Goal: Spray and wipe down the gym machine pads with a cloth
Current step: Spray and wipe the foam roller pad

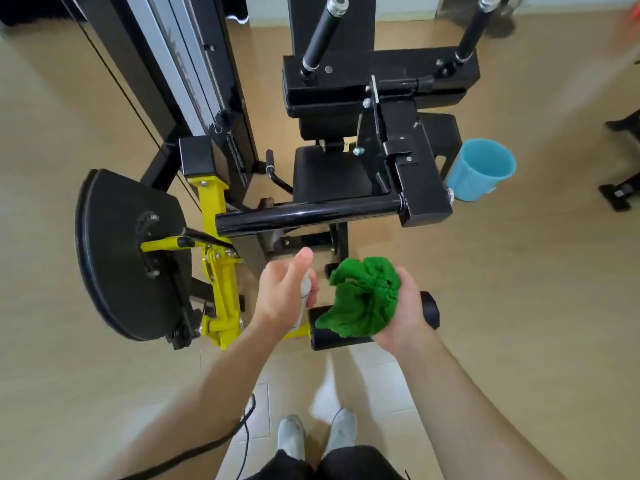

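Looking down at a black and yellow gym machine on a tan floor. In the foreground, the left hand curls round a slim white spray bottle, with one digit raised at its top. The fingers hide most of the bottle. Just beside it, the right hand holds a crumpled bright green cloth bunched in the palm. Its fingers curl under the cloth, and the folds fan out towards the bottle. The cloth has a nubbly, towel-like weave.

Both hands hover over a black cylindrical roller pad lying crosswise at the machine's near end. The cloth covers the pad's middle; whether the two touch cannot be told.

Beyond the pad are a glossy black crossbar and a black padded seat. Farther off is a black padded backrest with two upright black handles.

To the left, a yellow steel frame carries a black half-round plate. A light blue plastic cup is just beside the machine's right side.

Print on the bottle and small markings on the plate are too blurred to read. At the bottom edge are two feet in pale shoes.
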The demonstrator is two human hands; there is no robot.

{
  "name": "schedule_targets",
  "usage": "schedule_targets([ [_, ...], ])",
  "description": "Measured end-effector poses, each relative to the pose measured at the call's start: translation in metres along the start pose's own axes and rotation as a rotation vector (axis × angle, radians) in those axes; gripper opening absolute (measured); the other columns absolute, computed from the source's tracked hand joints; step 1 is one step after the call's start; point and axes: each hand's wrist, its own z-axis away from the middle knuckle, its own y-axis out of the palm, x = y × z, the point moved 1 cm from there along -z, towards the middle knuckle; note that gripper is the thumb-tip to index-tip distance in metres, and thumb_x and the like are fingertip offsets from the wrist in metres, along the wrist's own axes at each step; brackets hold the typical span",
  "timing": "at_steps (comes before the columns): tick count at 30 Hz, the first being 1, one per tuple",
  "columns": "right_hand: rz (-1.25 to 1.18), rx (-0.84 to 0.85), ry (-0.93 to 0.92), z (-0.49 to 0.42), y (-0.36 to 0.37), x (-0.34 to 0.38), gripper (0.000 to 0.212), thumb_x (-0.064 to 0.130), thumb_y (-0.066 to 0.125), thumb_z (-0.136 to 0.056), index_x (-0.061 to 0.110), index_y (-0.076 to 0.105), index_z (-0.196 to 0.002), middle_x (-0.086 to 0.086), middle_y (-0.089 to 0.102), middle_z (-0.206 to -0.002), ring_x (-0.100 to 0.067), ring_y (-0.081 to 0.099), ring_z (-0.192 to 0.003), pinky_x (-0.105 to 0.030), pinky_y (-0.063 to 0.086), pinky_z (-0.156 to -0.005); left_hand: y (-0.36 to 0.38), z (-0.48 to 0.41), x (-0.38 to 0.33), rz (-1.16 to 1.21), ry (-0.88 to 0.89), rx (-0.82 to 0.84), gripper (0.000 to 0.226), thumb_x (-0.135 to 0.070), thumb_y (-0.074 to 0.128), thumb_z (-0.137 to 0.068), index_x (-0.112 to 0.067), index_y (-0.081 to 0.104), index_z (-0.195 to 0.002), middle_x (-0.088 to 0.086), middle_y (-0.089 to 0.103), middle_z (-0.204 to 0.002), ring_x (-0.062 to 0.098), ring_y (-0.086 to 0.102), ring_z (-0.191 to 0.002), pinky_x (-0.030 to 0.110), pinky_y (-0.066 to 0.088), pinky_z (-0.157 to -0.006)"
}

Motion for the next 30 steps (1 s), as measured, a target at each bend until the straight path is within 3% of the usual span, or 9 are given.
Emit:
schedule_targets([
  [5,-0.061,-0.14,0.074,-0.034,-0.045,-0.029,0.047,0.048,0.041,-0.093,0.013,0.071,-0.104,-0.018,0.068,-0.113,-0.037,0.063,-0.105,-0.058,0.039,-0.109,0.006,-0.016,0.065,-0.037,-0.156,-0.004,0.064,-0.069,0.045,-0.082,-0.022,0.054,-0.04,0.011,0.055,-0.049,0.02,0.05,-0.047,0.028,0.045,-0.055],
  [12,-0.026,-0.196,0.068,-0.127,-0.082,-0.03,0.062,0.058,0.04,-0.095,0.01,0.069,-0.123,-0.02,0.068,-0.125,-0.038,0.064,-0.115,-0.053,0.044,-0.106,0.03,-0.086,0.152,-0.083,-0.284,-0.13,0.071,-0.052,0.044,-0.106,-0.013,0.053,-0.048,0.009,0.056,-0.051,0.015,0.051,-0.048,0.037,0.052,-0.073],
  [14,0.035,-0.176,0.028,-0.168,-0.092,-0.026,0.06,0.054,0.037,-0.097,0.009,0.07,-0.119,-0.019,0.069,-0.124,-0.036,0.065,-0.111,-0.054,0.044,-0.107,0.042,-0.116,0.181,-0.089,-0.277,-0.153,0.073,-0.054,0.043,-0.107,-0.007,0.054,-0.052,0.008,0.056,-0.051,0.013,0.052,-0.047,0.035,0.05,-0.071],
  [17,0.129,-0.137,-0.009,-0.238,-0.103,-0.019,0.055,0.047,0.031,-0.098,0.011,0.072,-0.097,-0.02,0.071,-0.117,-0.036,0.066,-0.102,-0.06,0.043,-0.105,0.063,-0.165,0.228,-0.034,-0.205,-0.197,0.073,-0.054,0.046,-0.103,-0.005,0.057,-0.051,0.008,0.054,-0.048,0.018,0.053,-0.049,0.036,0.049,-0.071],
  [20,0.131,-0.086,-0.037,-0.302,-0.119,-0.012,0.057,0.045,0.028,-0.097,0.009,0.071,-0.086,-0.019,0.071,-0.103,-0.033,0.065,-0.091,-0.049,0.05,-0.091,0.082,-0.209,0.278,0.062,-0.212,-0.337,0.062,-0.046,0.05,-0.106,-0.003,0.058,-0.062,0.009,0.053,-0.052,0.019,0.049,-0.047,0.03,0.047,-0.058],
  [22,0.118,-0.031,-0.066,-0.336,-0.13,-0.006,0.06,0.049,0.03,-0.098,0.009,0.073,-0.089,-0.019,0.073,-0.096,-0.035,0.067,-0.089,-0.047,0.052,-0.085,0.092,-0.237,0.309,0.162,-0.22,-0.443,0.053,-0.046,0.055,-0.105,-0.003,0.058,-0.074,0.01,0.054,-0.059,0.018,0.048,-0.045,0.026,0.044,-0.049],
  [24,0.1,0.017,-0.093,-0.365,-0.142,-0.003,0.061,0.053,0.033,-0.098,0.008,0.074,-0.102,-0.021,0.075,-0.102,-0.038,0.069,-0.097,-0.05,0.053,-0.091,0.098,-0.261,0.336,0.223,-0.197,-0.511,0.05,-0.051,0.057,-0.103,-0.006,0.056,-0.08,0.01,0.056,-0.064,0.015,0.051,-0.043,0.024,0.044,-0.046],
  [27,0.076,0.071,-0.107,-0.401,-0.162,-0.006,0.06,0.052,0.037,-0.098,0.007,0.067,-0.124,-0.023,0.068,-0.123,-0.041,0.063,-0.117,-0.057,0.043,-0.106,0.105,-0.288,0.364,0.19,-0.102,-0.538,0.062,-0.057,0.051,-0.103,-0.007,0.052,-0.066,0.008,0.055,-0.055,0.015,0.051,-0.04,0.025,0.045,-0.051],
  [30,0.07,0.067,-0.123,-0.422,-0.177,-0.016,0.056,0.049,0.039,-0.099,0.007,0.069,-0.119,-0.022,0.067,-0.125,-0.041,0.062,-0.118,-0.058,0.042,-0.108,0.109,-0.301,0.375,0.222,-0.042,-0.576,0.063,-0.056,0.05,-0.103,-0.006,0.053,-0.066,0.004,0.051,-0.046,0.02,0.049,-0.04,0.026,0.043,-0.049],
])
